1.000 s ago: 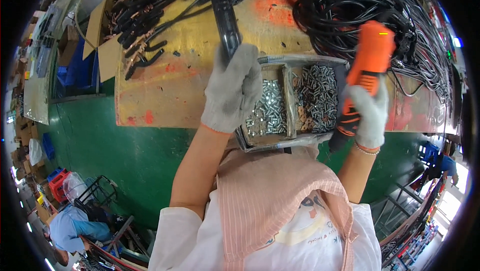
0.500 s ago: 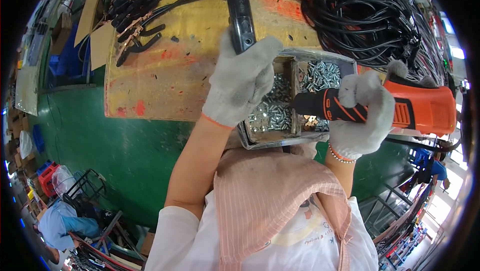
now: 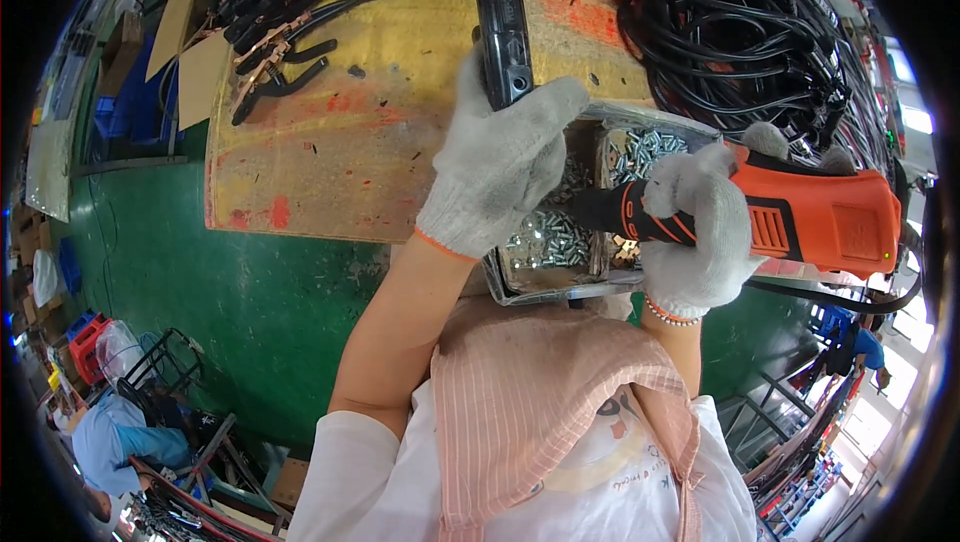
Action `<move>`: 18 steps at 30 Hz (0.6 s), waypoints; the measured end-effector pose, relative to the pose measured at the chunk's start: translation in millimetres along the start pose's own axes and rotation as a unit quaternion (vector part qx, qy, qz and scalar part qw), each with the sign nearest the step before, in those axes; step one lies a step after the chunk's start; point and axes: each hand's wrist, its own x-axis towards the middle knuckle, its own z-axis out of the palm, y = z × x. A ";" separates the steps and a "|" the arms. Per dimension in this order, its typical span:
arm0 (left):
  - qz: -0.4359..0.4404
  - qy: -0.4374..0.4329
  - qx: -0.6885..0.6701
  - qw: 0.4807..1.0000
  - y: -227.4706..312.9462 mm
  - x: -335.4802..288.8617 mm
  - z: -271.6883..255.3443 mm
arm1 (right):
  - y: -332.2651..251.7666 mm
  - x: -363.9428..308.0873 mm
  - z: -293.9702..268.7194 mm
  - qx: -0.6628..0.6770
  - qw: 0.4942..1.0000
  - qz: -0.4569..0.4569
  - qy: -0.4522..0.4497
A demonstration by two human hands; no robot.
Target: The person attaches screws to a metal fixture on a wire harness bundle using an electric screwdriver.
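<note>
In the head view, the gloved left hand (image 3: 505, 167) is closed around the lower end of a long black clamp handle (image 3: 500, 22), held over the worn yellow desk (image 3: 340, 142). The gloved right hand (image 3: 700, 242) is wrapped tightly around the black grip of an orange power screwdriver (image 3: 810, 222), which is laid sideways above a metal tray (image 3: 545, 287) of silver screws (image 3: 545, 237). Black cables (image 3: 740, 32) are piled at the desk's far right.
</note>
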 end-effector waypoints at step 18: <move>0.016 0.040 0.024 0.999 0.3 1.3 9.2 | -31.1 14.4 -40.9 0.153 0.985 0.008 0.078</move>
